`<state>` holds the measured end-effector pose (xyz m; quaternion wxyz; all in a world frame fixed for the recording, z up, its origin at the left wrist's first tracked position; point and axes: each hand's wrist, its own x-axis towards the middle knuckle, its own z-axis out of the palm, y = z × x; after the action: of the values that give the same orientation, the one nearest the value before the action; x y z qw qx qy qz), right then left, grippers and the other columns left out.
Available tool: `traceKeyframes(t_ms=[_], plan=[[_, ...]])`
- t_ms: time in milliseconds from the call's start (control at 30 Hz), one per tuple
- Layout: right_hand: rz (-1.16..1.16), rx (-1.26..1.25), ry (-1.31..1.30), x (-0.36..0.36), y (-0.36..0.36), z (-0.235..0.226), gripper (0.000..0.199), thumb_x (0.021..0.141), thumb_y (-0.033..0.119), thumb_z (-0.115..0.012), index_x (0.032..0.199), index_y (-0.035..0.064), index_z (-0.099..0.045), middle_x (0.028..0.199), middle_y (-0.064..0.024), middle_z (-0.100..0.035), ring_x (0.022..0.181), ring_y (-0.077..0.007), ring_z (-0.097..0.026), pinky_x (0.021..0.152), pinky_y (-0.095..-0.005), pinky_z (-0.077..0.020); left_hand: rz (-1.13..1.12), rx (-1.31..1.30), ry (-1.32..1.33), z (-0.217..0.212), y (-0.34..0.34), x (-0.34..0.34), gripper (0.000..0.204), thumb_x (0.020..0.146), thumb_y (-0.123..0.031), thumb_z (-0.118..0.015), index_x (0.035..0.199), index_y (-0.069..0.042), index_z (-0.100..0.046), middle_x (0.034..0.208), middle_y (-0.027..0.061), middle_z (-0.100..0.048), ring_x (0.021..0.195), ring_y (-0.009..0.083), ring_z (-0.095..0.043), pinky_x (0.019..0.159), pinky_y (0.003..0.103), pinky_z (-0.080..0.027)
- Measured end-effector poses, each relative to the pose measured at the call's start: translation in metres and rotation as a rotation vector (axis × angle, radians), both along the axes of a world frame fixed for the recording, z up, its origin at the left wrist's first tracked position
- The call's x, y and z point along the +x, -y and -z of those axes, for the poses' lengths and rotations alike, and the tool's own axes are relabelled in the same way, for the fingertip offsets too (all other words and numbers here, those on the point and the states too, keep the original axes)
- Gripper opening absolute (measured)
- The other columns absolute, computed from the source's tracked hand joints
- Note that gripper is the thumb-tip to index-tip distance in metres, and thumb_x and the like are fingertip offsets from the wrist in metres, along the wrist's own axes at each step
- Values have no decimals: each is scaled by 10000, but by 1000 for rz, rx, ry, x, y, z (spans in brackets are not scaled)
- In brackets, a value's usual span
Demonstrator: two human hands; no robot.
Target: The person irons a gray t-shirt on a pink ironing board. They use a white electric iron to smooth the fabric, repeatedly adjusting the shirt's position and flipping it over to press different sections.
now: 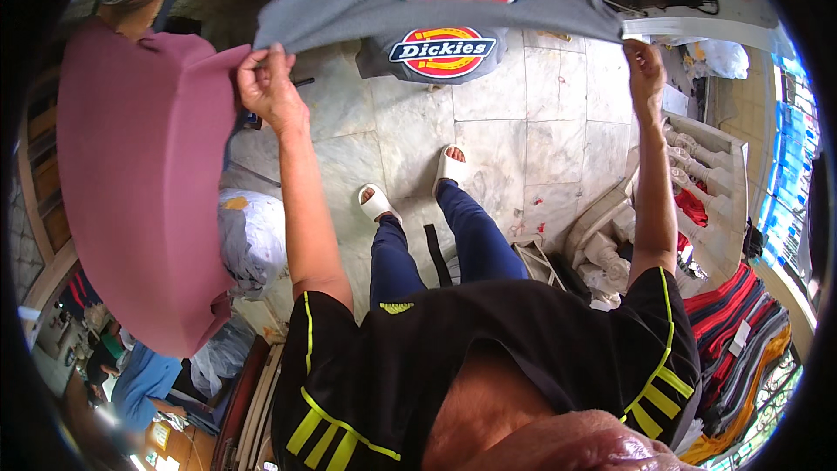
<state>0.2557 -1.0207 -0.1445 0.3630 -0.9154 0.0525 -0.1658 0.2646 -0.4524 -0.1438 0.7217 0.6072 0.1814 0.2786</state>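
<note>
A grey garment with a round red, yellow and blue emblem is stretched out in front of me. Its near edge hangs between my two hands. At its left corner, my left hand pinches the cloth. My right hand grips the opposite corner with closed fingers. Below the near edge, another piece of grey cloth with a similar emblem shows, partly hidden behind the held one. Beside my left hand lies a thick mauve pile of fabric, its loose corner reaching toward my fingers.
Pale floor tiles lie under my sandaled feet. A white bundle is next to the mauve pile. On the right stand a white balustrade and stacked coloured fabrics. A person in blue is at lower left.
</note>
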Motion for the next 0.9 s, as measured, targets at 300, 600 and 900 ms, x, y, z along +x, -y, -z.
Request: traceKeyframes(t_ms=[300,600,900], plan=[[42,-52,-325,-59,-40,201,137,892,113,-684,1011,83,-746,999,-117,-703,834,-229,-688,778,-342,-538,-109,-143,-444,234,5,-50,201,881,20,-698,1015,-86,-589,935,9,-580,804,124,-596,675,295,-536],[-44,-64,-303,-58,-41,158,111,858,30,-700,966,51,-715,997,-101,-685,918,-273,-675,833,-370,-519,-26,-160,-440,225,-12,-55,302,878,33,-706,1113,-110,-583,1094,28,-520,897,136,-586,727,319,-538],[-143,-155,-209,-21,-143,158,480,894,161,-709,1342,106,-546,1340,-192,-537,1260,-382,-507,1056,-462,-428,284,898,-244,196,75,-45,606,850,-206,-738,1384,-74,-483,1434,199,-422,1327,413,-404,1091,514,-334]])
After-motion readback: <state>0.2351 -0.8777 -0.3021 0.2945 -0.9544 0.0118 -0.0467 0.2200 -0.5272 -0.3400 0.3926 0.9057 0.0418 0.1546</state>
